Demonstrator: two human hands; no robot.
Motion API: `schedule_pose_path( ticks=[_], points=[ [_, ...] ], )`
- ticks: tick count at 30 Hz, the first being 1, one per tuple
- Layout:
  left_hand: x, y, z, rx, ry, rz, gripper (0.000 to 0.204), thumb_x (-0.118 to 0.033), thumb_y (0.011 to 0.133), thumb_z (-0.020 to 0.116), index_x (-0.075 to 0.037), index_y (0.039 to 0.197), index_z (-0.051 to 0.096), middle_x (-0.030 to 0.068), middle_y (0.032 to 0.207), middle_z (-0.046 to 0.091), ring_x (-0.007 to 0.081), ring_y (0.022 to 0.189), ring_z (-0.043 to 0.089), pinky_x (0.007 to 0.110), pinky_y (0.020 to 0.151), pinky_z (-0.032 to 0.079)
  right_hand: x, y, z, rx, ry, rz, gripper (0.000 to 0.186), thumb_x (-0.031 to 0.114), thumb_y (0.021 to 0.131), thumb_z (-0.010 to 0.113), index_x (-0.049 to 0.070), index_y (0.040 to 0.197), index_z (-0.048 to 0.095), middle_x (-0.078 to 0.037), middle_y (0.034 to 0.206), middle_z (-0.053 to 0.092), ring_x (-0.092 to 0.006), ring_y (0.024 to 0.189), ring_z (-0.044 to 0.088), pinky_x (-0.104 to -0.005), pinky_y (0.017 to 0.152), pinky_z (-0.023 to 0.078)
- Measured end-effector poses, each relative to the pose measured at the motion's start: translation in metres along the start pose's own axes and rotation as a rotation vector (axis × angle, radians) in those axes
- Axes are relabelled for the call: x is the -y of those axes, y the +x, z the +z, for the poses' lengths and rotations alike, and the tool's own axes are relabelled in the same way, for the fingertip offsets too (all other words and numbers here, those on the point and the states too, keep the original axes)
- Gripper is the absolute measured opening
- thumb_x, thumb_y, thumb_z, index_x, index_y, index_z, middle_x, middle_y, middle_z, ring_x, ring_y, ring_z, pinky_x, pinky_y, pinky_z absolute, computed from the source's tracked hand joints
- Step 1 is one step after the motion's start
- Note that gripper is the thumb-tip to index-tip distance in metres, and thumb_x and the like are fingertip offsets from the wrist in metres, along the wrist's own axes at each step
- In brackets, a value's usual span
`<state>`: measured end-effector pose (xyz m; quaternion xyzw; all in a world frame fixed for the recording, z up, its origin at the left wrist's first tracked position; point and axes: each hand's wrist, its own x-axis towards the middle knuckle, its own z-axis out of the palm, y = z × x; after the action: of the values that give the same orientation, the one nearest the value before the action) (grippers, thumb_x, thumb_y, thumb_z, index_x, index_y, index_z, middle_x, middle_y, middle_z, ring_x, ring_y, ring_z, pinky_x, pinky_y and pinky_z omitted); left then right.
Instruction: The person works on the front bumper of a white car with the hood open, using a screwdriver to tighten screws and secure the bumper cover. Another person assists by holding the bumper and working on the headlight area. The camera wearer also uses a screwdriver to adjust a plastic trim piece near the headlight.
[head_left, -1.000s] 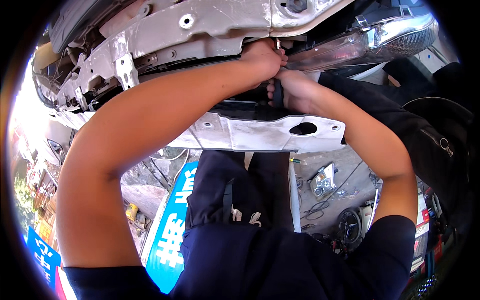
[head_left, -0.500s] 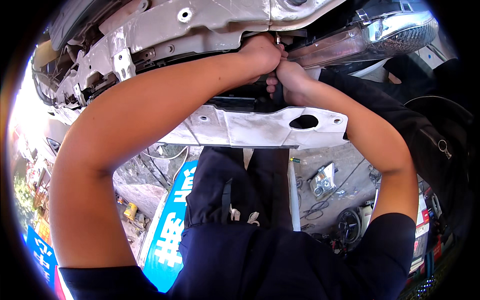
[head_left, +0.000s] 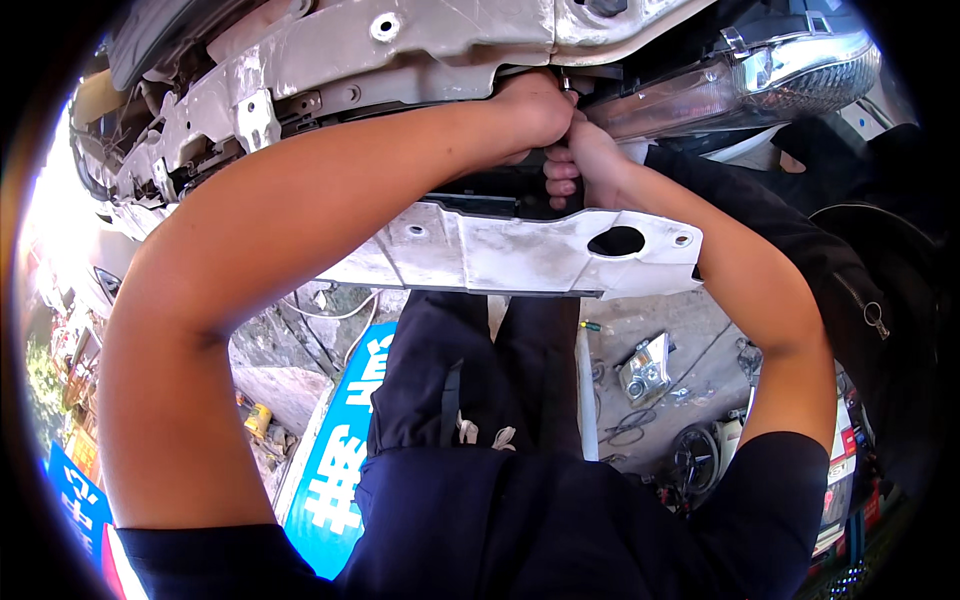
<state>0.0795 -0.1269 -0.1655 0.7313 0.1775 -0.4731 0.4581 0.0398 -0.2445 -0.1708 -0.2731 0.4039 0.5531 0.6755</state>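
Note:
Both hands meet at a gap beneath the car's bare grey front beam (head_left: 400, 70), beside the headlight. My left hand (head_left: 540, 105) is bent at the wrist and closed, its fingers mostly hidden behind its own back. Just above it shows a small shiny metal piece (head_left: 566, 82); whether the hand touches it I cannot tell. Directly below and right, touching the left, my right hand (head_left: 597, 165) has its fingers curled inward. What either hand grips is hidden. Under them runs a scuffed white panel (head_left: 520, 255) with an oval hole.
A clear headlight (head_left: 740, 90) sits to the right of my hands. Beside my right forearm hangs dark cloth with a zip (head_left: 850, 260). On the ground are a loose lamp unit (head_left: 645, 370), a blue sign (head_left: 345, 450) with white lettering, a yellow can (head_left: 258, 420) and cables.
The view has shifted slightly, so the car's front appears a little further right. The right hand's curled fingers show more plainly now. Both hands stay together in the same gap.

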Motion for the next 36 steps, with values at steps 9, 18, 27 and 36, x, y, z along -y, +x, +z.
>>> schedule_pose_path(
  ticks=[9, 18, 27, 36],
  points=[
    [0.008, 0.008, 0.002, -0.025, -0.058, -0.046, 0.039, -0.031, 0.100, 0.047, -0.003, 0.085, 0.069, 0.0114, 0.075, 0.066, 0.0222, 0.062, 0.059, 0.039, 0.062, 0.046, 0.009, -0.021, -0.003, -0.105, -0.397, -0.079, 0.004, 0.014, 0.090, 0.053, 0.011, 0.092, 0.054, -0.002, 0.076, 0.049, -0.0183, 0.067, 0.050, -0.0382, 0.069, 0.047],
    [-0.004, 0.015, -0.005, 0.060, 0.352, 0.042, 0.037, -0.028, 0.098, 0.048, -0.003, 0.090, 0.072, 0.0152, 0.087, 0.070, 0.0286, 0.075, 0.065, 0.039, 0.072, 0.049, 0.011, 0.015, -0.033, 0.505, -0.035, 0.130, 0.026, 0.019, 0.078, 0.052, 0.016, 0.061, 0.032, 0.003, 0.051, 0.030, -0.0131, 0.049, 0.032, -0.0294, 0.057, 0.034],
    [-0.002, 0.026, -0.003, 0.109, 0.579, -0.017, 0.037, -0.031, 0.098, 0.047, -0.003, 0.096, 0.072, 0.0168, 0.096, 0.070, 0.0323, 0.084, 0.067, 0.040, 0.077, 0.051, 0.004, -0.016, 0.011, -0.096, -0.162, -0.052, 0.031, 0.034, 0.093, 0.051, 0.012, 0.071, 0.048, 0.000, 0.059, 0.042, -0.0173, 0.057, 0.046, -0.0344, 0.062, 0.042],
    [0.011, 0.034, 0.006, -0.050, 0.584, 0.094, 0.035, -0.030, 0.096, 0.049, -0.003, 0.095, 0.071, 0.0159, 0.088, 0.070, 0.0286, 0.074, 0.067, 0.040, 0.066, 0.052, -0.001, 0.005, -0.008, 0.150, -0.370, -0.126, 0.029, 0.035, 0.094, 0.048, 0.013, 0.074, 0.049, 0.000, 0.059, 0.043, -0.0158, 0.051, 0.043, -0.0322, 0.058, 0.041]
  ],
)
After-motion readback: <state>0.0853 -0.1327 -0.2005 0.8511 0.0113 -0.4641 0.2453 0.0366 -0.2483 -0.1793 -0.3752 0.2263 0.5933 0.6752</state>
